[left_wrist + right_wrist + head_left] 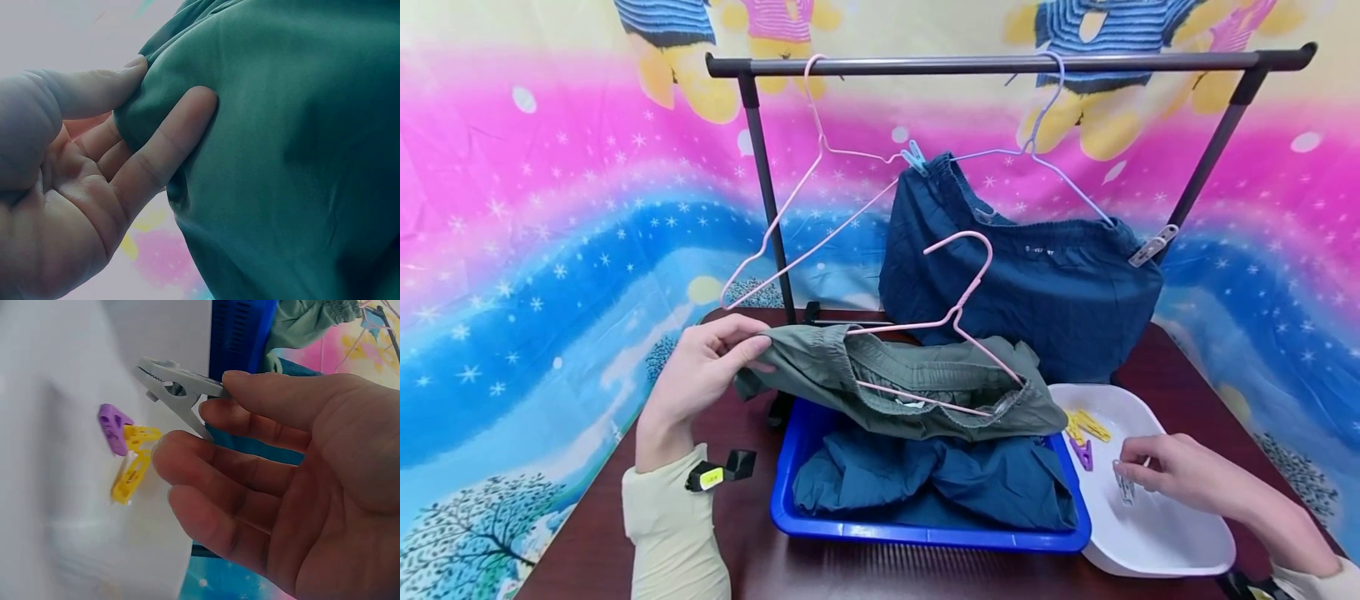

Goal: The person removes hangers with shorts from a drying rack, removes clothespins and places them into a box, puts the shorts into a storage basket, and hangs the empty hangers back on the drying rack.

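Observation:
My left hand (703, 371) pinches the left edge of the green shorts (820, 371) between thumb and fingers; the left wrist view shows the cloth (269, 125) close up. A pink hanger (958, 315) is inside the waistband of these shorts, its hook free in the air. Over the white tub (1165, 542) my right hand (1180, 471) holds a grey clothespin (178, 387) by its handle end, with the toothed end pointing away from the fingers. Two yellow clothespins (1086, 427) and a purple clothespin (1081, 454) lie in the tub.
Below the green shorts stands a blue basket (925, 535) with dark blue cloth (940, 479) in it. Behind, a rack (910, 65) carries a bare pink hanger (775, 225) and a blue hanger (1032, 150) with navy shorts (1015, 275), clipped by a light blue and a grey clothespin.

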`<state>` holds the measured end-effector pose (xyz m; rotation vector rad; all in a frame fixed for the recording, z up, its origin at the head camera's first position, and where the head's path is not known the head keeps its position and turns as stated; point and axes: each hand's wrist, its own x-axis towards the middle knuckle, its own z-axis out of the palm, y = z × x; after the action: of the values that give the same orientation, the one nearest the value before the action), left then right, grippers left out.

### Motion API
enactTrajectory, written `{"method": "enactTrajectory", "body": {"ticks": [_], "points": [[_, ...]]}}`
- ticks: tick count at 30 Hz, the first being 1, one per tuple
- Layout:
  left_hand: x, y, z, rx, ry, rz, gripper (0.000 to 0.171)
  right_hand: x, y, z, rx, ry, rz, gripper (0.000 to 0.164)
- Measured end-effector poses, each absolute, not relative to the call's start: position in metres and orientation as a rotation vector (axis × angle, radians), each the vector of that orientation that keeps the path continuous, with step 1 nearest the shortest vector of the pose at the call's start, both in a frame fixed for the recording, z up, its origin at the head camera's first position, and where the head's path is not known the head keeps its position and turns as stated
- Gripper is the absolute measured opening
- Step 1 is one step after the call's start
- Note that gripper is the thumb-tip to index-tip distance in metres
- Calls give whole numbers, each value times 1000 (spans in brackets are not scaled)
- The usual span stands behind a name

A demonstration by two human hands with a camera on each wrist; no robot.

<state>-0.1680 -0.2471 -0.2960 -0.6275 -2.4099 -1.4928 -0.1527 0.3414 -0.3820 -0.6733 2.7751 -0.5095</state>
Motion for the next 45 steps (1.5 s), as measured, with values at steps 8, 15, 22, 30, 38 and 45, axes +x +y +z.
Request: {"method": "enactTrajectory", "body": {"ticks": [8, 15, 22, 30, 38, 45], "points": [[-168, -247, -295, -632, -2406, -1500, 17, -153, 347, -394, -670, 2740, -548, 10], [-168, -248, -296, -643, -2400, -1501, 17, -155, 345, -402, -629, 2711, -532, 12], [-168, -248, -295, -660, -2391, -1504, 16, -155, 345, -405, -592, 2745, -519, 9], [-168, -248, -294, -659, -2398, -1509, 17, -153, 349, -406, -571, 2714, -508, 12], [-167, -248, -295, -660, -2396, -1516, 17, -151, 347, -400, -469, 2691, -466, 19], [-168, -248, -296, -654, -2393, -1518, 17, -148, 343, -371, -332, 2761, -410, 30]]}}
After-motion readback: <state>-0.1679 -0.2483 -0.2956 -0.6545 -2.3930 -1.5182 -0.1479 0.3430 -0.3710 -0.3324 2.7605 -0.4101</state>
